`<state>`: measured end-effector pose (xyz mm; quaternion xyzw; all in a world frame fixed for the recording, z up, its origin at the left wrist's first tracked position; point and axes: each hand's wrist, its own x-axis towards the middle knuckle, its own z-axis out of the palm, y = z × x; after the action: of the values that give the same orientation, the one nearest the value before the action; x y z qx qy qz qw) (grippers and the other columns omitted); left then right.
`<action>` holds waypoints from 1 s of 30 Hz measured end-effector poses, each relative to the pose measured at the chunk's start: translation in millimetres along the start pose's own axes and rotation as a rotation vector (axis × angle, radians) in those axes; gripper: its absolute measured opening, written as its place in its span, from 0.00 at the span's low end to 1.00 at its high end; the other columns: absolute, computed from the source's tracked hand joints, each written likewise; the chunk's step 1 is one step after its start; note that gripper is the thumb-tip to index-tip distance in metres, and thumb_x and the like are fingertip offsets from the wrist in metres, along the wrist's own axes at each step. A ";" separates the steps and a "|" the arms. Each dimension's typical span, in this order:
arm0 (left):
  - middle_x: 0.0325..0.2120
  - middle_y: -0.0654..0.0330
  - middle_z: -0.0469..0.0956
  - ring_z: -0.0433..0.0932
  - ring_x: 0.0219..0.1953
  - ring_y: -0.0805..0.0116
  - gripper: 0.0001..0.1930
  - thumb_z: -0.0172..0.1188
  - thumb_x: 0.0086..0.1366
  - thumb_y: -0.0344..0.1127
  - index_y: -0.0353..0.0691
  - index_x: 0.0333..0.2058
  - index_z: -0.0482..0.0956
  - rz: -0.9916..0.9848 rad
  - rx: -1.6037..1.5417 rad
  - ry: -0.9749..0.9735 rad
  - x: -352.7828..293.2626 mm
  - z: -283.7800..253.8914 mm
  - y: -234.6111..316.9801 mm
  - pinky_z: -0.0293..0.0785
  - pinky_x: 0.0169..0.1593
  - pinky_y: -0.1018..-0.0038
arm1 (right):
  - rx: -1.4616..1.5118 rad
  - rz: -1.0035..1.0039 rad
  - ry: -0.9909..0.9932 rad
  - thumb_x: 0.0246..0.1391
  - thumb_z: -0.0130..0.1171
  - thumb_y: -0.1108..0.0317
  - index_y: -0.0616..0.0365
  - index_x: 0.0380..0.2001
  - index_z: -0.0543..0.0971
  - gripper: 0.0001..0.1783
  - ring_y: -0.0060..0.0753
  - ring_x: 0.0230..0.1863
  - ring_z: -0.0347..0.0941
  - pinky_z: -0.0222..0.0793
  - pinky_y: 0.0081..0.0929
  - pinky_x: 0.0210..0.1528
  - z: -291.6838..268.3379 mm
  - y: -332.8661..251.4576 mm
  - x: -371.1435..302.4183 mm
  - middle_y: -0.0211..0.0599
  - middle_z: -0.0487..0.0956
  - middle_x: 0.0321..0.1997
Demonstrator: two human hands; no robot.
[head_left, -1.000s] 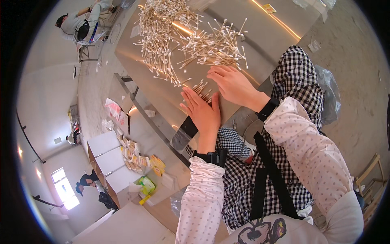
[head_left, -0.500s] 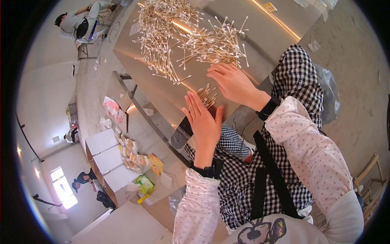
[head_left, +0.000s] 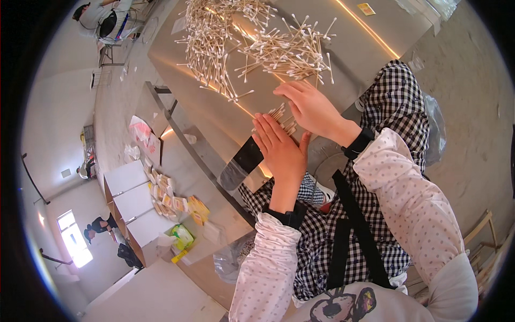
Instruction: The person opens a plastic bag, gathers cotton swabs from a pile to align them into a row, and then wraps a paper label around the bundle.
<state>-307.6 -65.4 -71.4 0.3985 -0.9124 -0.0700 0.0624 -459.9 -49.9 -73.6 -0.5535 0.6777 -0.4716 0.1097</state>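
My left hand [head_left: 281,149] lies over a small bundle of cotton swabs [head_left: 288,124], fingers stretched out flat and thumb spread away. The bundle shows between its fingers and thumb, the swabs lying roughly side by side. Just to the right, my right hand [head_left: 316,111] hovers low at the near edge of a loose swab pile [head_left: 292,52], its fingers reaching leftward and slightly bent, with no swab visible in them. Its fingertips' undersides are hidden. A larger tangled heap of swabs [head_left: 206,53] spreads farther left on the metal table [head_left: 179,91].
A dark flat piece with clear plastic [head_left: 236,166] sits by the table's near-left edge. On a lower surface at left are yellow-and-white packets [head_left: 169,201], a green package [head_left: 182,236] and white-sided boxes [head_left: 129,196]. A small yellow card [head_left: 366,8] lies on the far table. Other people are in the background.
My left hand has shifted right and slightly upward in the picture, covering more of the small bundle. My right hand stays near the pile's edge. The whole view has tilted slightly.
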 end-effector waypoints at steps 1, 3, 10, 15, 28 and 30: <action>0.71 0.32 0.44 0.41 0.74 0.38 0.50 0.54 0.68 0.58 0.20 0.69 0.42 -0.009 0.003 0.003 -0.5 -2.2 -1.1 0.39 0.73 0.48 | 0.117 0.080 -0.004 0.52 0.53 0.80 0.59 0.47 0.78 0.18 0.46 0.53 0.74 0.72 0.39 0.53 1.4 -4.5 0.0 0.39 0.78 0.50; 0.71 0.32 0.44 0.41 0.74 0.38 0.50 0.56 0.67 0.57 0.21 0.69 0.43 0.002 -0.007 0.019 0.7 -4.6 -1.9 0.38 0.73 0.47 | 0.232 0.157 -0.013 0.53 0.52 0.80 0.56 0.48 0.78 0.18 0.46 0.51 0.75 0.74 0.39 0.50 2.7 -8.8 -0.3 0.39 0.78 0.50; 0.71 0.35 0.45 0.42 0.75 0.41 0.51 0.58 0.66 0.58 0.23 0.70 0.43 -0.021 -0.020 0.031 1.5 -1.0 -1.6 0.39 0.73 0.48 | 0.168 0.088 -0.054 0.54 0.56 0.76 0.56 0.35 0.76 0.06 0.44 0.44 0.75 0.73 0.40 0.43 -2.1 -8.7 0.0 0.35 0.76 0.40; 0.71 0.35 0.46 0.42 0.75 0.42 0.51 0.56 0.66 0.60 0.24 0.70 0.45 -0.023 -0.035 0.056 2.0 0.6 0.1 0.39 0.73 0.48 | 0.029 -0.024 -0.086 0.51 0.61 0.74 0.56 0.31 0.75 0.05 0.41 0.40 0.73 0.71 0.37 0.40 -1.5 -0.8 1.7 0.34 0.73 0.35; 0.71 0.35 0.46 0.43 0.75 0.41 0.50 0.54 0.67 0.59 0.23 0.70 0.45 0.004 -0.017 0.060 1.6 0.9 0.1 0.38 0.73 0.48 | -0.199 -0.066 -0.226 0.51 0.59 0.70 0.57 0.31 0.78 0.04 0.39 0.43 0.76 0.69 0.36 0.48 -3.6 -5.4 2.3 0.35 0.76 0.35; 0.71 0.35 0.47 0.43 0.74 0.41 0.50 0.54 0.67 0.59 0.22 0.70 0.45 0.007 -0.018 0.079 1.5 1.9 -0.4 0.38 0.73 0.48 | -0.251 -0.065 -0.234 0.49 0.59 0.70 0.58 0.31 0.77 0.05 0.39 0.44 0.76 0.69 0.35 0.48 -7.1 -6.2 3.2 0.36 0.76 0.36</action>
<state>-308.6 -66.6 -73.3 0.3970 -0.9100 -0.0620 0.1022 -461.9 -48.6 -63.9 -0.6354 0.6957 -0.3189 0.1024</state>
